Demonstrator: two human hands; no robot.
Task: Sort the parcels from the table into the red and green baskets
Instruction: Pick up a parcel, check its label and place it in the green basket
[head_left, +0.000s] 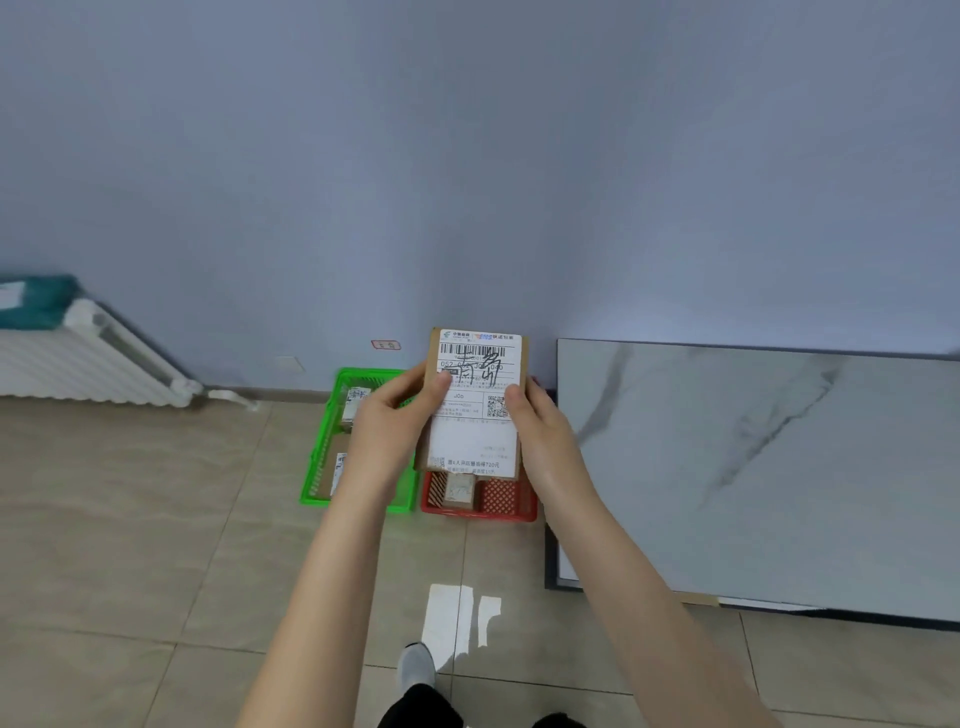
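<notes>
Both hands, left hand (387, 434) and right hand (545, 431), pinch the flat brown cardboard parcel with a white shipping label (475, 405) by its side edges, held above the red plastic basket (506, 501), right of the green plastic basket (324, 467). Misreading the handwritten mark could send it into the wrong basket.

you've got two hands up, left hand (387, 431) and right hand (545, 431), one held parcel (475, 410), two baskets, green basket (321, 467) and red basket (506, 499), probably two parcels in the green, upper parcel (356, 402) and lower parcel (337, 474), your hand hides the rest, one small parcel (460, 491) in the red, one table (753, 467)
</notes>
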